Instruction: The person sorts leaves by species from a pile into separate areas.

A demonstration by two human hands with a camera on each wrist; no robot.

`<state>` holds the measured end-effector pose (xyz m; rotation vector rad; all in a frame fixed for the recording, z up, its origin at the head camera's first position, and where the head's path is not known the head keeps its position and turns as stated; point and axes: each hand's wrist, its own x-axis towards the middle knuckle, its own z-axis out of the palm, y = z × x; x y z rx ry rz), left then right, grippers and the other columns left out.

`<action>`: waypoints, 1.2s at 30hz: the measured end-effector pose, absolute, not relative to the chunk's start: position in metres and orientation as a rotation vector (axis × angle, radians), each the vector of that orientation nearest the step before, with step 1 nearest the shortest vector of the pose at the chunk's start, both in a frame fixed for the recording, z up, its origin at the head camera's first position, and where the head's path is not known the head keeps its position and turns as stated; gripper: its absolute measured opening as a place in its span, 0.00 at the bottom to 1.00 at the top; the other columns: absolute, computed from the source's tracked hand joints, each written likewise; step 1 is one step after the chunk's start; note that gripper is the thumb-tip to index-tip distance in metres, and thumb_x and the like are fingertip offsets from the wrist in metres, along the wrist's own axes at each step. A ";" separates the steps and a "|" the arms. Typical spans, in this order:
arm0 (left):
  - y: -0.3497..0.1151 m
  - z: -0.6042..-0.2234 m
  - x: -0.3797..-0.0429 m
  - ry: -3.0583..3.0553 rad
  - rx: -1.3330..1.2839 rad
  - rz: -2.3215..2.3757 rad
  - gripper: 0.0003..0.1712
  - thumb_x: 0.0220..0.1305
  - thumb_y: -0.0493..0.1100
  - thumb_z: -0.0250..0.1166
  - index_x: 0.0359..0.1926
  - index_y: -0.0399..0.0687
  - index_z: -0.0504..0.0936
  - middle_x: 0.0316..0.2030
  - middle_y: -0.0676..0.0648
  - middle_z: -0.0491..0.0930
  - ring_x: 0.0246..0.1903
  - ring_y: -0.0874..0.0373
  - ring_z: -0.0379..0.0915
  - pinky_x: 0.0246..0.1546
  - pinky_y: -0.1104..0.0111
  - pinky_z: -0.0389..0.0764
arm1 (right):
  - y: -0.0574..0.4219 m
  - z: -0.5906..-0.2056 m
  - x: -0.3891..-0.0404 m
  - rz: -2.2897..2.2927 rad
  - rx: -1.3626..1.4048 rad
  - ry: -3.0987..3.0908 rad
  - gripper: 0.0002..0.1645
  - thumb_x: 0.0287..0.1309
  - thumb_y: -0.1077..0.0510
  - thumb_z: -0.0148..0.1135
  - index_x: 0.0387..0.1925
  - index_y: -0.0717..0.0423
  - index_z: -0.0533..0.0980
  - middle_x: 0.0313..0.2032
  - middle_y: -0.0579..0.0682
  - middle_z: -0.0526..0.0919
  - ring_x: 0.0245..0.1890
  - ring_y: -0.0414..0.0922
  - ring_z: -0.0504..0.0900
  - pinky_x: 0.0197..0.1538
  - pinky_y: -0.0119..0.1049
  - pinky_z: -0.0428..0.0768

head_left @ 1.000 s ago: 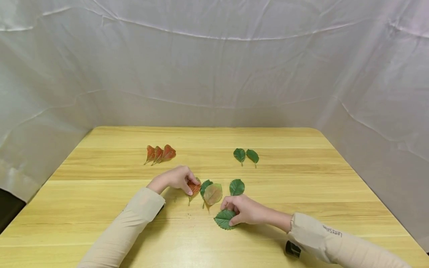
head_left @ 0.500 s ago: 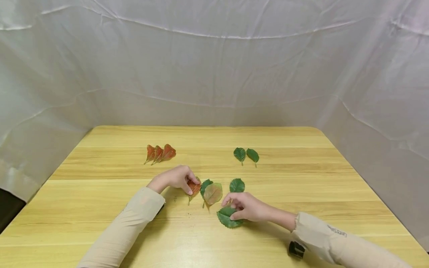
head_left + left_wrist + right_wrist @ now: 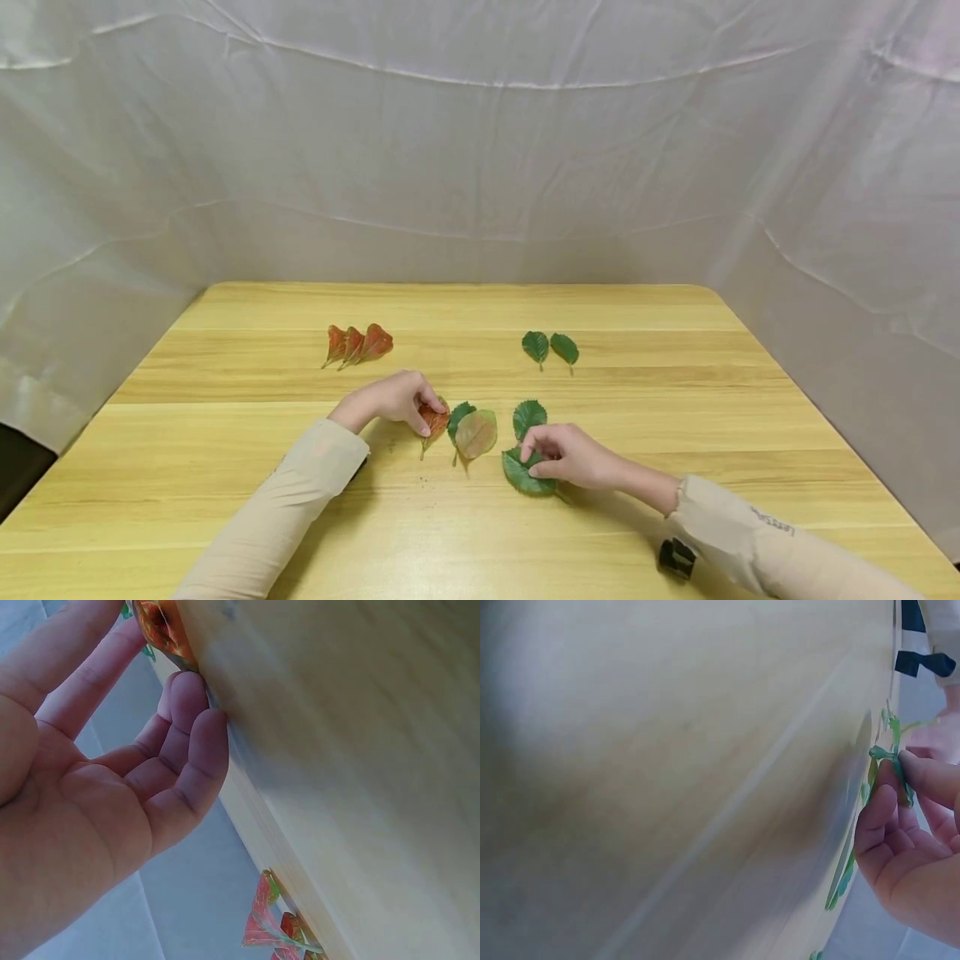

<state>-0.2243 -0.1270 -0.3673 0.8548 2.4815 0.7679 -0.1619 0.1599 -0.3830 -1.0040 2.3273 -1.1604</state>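
Observation:
My left hand [image 3: 396, 398] pinches a reddish leaf [image 3: 434, 422] between thumb and finger, low at the table; in the left wrist view the other fingers curl beside it. My right hand [image 3: 573, 456] pinches a broad green leaf [image 3: 521, 473] by its right side, close over the table. Another green leaf [image 3: 529, 415] lies just behind that hand and is partly overlapped in the head view. Between the hands, a brownish-green leaf [image 3: 477, 434] lies partly over a dark green leaf [image 3: 459, 414].
On the wooden table [image 3: 225, 483], several red leaves [image 3: 375, 342] overlap in a row at the back left. Two green leaves stand apart at the back right, the nearer-center green leaf [image 3: 536, 346] upright on its stem side. A pale cloth curtain [image 3: 480, 183] surrounds the table's back and sides.
My right hand has moved right and slightly away from me with the green leaf, nearer the green leaf behind it. The left hand has stayed in place on the reddish leaf.

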 end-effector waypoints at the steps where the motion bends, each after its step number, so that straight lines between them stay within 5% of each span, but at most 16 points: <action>1: -0.127 -0.367 -0.224 2.482 0.856 0.766 0.20 0.41 0.33 0.71 0.41 0.38 0.82 0.42 0.43 0.79 0.41 0.55 0.73 0.41 0.66 0.73 | 0.161 -0.383 -0.163 -1.163 -0.992 2.330 0.05 0.51 0.68 0.60 0.30 0.58 0.74 0.19 0.41 0.67 0.19 0.34 0.60 0.26 0.27 0.64; 19: -0.128 -0.367 -0.224 2.468 0.869 0.780 0.20 0.42 0.33 0.71 0.41 0.37 0.82 0.41 0.44 0.79 0.41 0.56 0.73 0.41 0.68 0.73 | 0.180 -0.379 -0.187 -1.290 -0.752 2.522 0.03 0.52 0.67 0.60 0.32 0.63 0.77 0.27 0.49 0.76 0.22 0.38 0.67 0.25 0.29 0.70; 24: -0.128 -0.366 -0.223 2.471 0.854 0.780 0.20 0.42 0.33 0.71 0.42 0.37 0.82 0.42 0.43 0.79 0.42 0.55 0.72 0.41 0.67 0.73 | 0.186 -0.380 -0.196 -1.361 -0.638 2.524 0.04 0.52 0.69 0.58 0.32 0.66 0.76 0.32 0.53 0.76 0.26 0.43 0.76 0.27 0.32 0.76; 36: -0.128 -0.365 -0.222 2.473 0.858 0.772 0.20 0.42 0.33 0.71 0.42 0.38 0.82 0.42 0.43 0.79 0.43 0.54 0.72 0.42 0.66 0.73 | 0.207 -0.379 -0.218 -1.510 -0.347 2.479 0.10 0.52 0.74 0.54 0.38 0.75 0.72 0.35 0.61 0.74 0.21 0.48 0.79 0.27 0.38 0.79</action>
